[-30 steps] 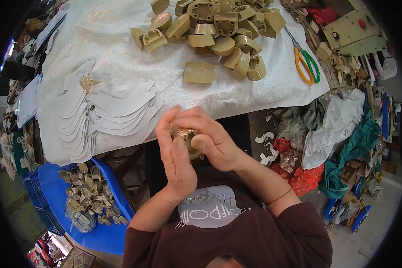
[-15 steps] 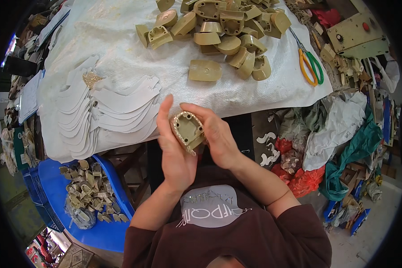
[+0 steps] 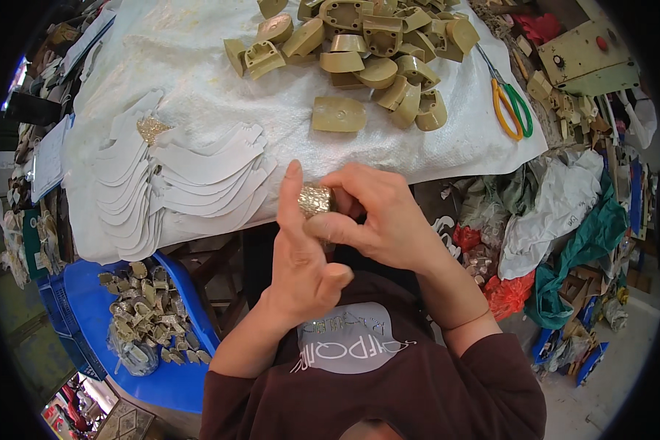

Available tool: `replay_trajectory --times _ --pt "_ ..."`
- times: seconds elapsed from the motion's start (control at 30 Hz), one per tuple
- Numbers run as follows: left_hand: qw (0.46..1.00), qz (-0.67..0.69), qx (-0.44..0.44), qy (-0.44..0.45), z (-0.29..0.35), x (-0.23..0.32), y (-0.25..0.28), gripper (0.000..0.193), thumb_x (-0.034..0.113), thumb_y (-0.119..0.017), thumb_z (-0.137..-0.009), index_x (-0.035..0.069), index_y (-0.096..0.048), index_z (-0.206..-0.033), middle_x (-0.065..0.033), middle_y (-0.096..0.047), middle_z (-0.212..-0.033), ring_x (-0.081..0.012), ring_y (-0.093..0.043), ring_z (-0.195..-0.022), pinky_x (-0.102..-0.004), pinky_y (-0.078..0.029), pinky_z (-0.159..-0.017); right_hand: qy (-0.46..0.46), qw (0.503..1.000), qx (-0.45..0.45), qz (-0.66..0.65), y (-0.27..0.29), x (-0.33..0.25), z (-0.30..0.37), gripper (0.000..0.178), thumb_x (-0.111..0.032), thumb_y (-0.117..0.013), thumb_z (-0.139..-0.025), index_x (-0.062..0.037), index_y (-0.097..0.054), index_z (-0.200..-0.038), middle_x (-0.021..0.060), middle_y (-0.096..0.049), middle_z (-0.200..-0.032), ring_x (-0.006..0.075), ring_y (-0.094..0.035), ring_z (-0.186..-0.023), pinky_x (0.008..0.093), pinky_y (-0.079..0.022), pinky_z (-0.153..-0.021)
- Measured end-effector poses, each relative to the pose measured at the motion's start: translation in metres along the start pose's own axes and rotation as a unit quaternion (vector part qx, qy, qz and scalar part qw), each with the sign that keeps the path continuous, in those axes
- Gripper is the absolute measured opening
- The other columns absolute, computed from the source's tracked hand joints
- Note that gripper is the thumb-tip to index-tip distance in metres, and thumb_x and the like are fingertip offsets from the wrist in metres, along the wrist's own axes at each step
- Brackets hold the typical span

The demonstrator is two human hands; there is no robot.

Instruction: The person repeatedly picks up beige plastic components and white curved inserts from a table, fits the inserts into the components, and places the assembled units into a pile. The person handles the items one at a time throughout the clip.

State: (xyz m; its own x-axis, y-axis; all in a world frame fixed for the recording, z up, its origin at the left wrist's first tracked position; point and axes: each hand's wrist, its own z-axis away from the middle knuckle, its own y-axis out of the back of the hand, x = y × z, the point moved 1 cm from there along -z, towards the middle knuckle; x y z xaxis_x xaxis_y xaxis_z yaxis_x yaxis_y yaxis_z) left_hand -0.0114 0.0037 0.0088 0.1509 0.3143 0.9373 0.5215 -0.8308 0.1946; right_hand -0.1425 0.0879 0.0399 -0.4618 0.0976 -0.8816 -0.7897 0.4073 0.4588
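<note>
A shoe heel wrapped in gold glitter material is between my hands, just off the table's near edge. My right hand pinches it, with the thumb on the glitter side and bent fingers at its far end. Against its left side presses my left hand, index finger stretched up and thumb sticking out; its other fingers are partly hidden. Ahead on the table lie overlapping white curved pieces and a small gold glitter piece. One bare tan heel lies apart from a pile of tan heels.
White woven sheeting covers the table. Scissors with orange and green handles lie at its right edge. On the left, a blue plastic seat carries many glitter-covered heels. Bags and cloths heap up on the right.
The heel has turned, so its glitter side shows instead of its hollow face with holes. My right hand has curled its fingers around it; my left hand has rotated.
</note>
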Motion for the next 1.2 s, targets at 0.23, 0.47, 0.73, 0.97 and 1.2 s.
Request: replay_trajectory --times 0.23,0.47,0.73,0.97,1.2 --pt "0.994 -0.016 -0.008 0.108 0.004 0.0 0.009 0.071 0.011 -0.072 -0.08 -0.005 -0.03 -0.135 -0.0114 -0.052 -0.112 -0.0163 -0.054 -0.094 -0.0311 -0.047 -0.08 0.032 0.97 0.049 -0.236 -0.016 0.028 0.009 0.024 -0.021 -0.053 -0.093 0.0007 -0.06 -0.102 0.0068 -0.056 -0.076 0.0162 -0.055 -0.071 0.028 -0.043 -0.064" --pt "0.98 -0.185 0.048 -0.051 -0.005 0.013 0.017 0.064 -0.007 -0.078 -0.052 0.003 -0.06 -0.113 -0.0115 -0.059 -0.098 -0.0247 -0.059 -0.085 -0.0317 -0.049 -0.071 -0.142 0.884 -0.064 -0.44 -0.014 0.038 -0.003 0.02 -0.019 -0.057 -0.091 -0.0014 -0.057 -0.082 0.0006 -0.058 -0.073 0.0061 -0.05 -0.063 0.0217 -0.039 -0.054" --pt "0.972 -0.2 0.084 -0.088 -0.009 0.009 0.01 0.058 -0.002 -0.08 -0.051 0.001 -0.058 -0.105 -0.0109 -0.058 -0.089 -0.0232 -0.057 -0.075 -0.0309 -0.048 -0.063 -0.122 0.962 0.005 -0.243 -0.011 0.024 0.002 0.024 -0.022 -0.055 -0.094 -0.0004 -0.062 -0.089 -0.0005 -0.058 -0.068 0.0059 -0.052 -0.062 0.0236 -0.043 -0.053" --pt "0.948 -0.248 0.145 -0.14 -0.013 0.001 -0.004 0.05 0.005 -0.08 -0.054 -0.001 -0.052 -0.095 -0.0116 -0.051 -0.076 -0.0257 -0.052 -0.062 -0.0336 -0.044 -0.053 -0.125 0.913 -0.018 -0.387 -0.015 0.033 0.012 0.026 -0.02 -0.048 -0.097 0.0013 -0.062 -0.104 0.0074 -0.064 -0.098 0.0116 -0.059 -0.091 0.027 -0.047 -0.081" --pt "0.904 -0.371 0.169 -0.126 -0.012 -0.004 -0.011 0.054 0.011 -0.083 -0.055 -0.001 -0.049 -0.095 -0.0138 -0.052 -0.08 -0.033 -0.055 -0.065 -0.0385 -0.048 -0.059 -0.1 0.945 0.099 -0.294 -0.037 0.031 0.009 0.026 -0.021 -0.047 -0.099 0.0005 -0.06 -0.105 0.0054 -0.063 -0.095 0.0096 -0.056 -0.083 0.0246 -0.047 -0.075"
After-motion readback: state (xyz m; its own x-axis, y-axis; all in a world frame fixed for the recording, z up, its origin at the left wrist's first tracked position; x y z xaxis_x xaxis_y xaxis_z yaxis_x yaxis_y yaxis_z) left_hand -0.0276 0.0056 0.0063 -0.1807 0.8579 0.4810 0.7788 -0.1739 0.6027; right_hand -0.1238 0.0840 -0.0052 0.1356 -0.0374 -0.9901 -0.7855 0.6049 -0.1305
